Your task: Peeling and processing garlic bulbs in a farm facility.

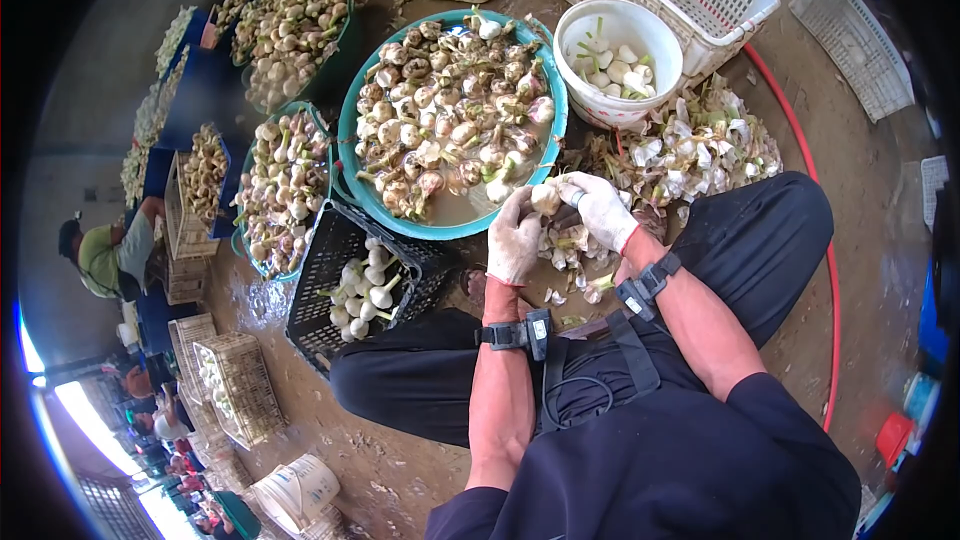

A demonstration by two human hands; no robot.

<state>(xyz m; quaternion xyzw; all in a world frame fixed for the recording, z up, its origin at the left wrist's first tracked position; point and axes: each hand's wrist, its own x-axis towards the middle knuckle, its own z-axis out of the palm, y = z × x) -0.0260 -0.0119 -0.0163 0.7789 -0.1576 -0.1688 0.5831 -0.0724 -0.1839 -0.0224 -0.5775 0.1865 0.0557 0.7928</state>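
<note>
A pale garlic bulb [545, 199] is held between my hands, over the near rim of a teal tub [450, 234]. My left hand [514, 236], in a soiled white glove, grips the bulb's left side. Gloved too, my right hand [602, 214] pinches it from the right, near the stem. A grey metal band [577, 199] shows at a right-hand finger; what it is I cannot tell. Unpeeled garlic bulbs [450, 112] float in murky water inside the tub. Peeled skins [574, 247] lie on the floor below my hands.
A black crate [307, 315] of cleaned garlic stands by my left knee. Right of the tub is a white bucket [619, 116] with peeled bulbs, beside a skin heap [705, 142]. A red hose [806, 142] curves along the right. A person [109, 259] sits far left.
</note>
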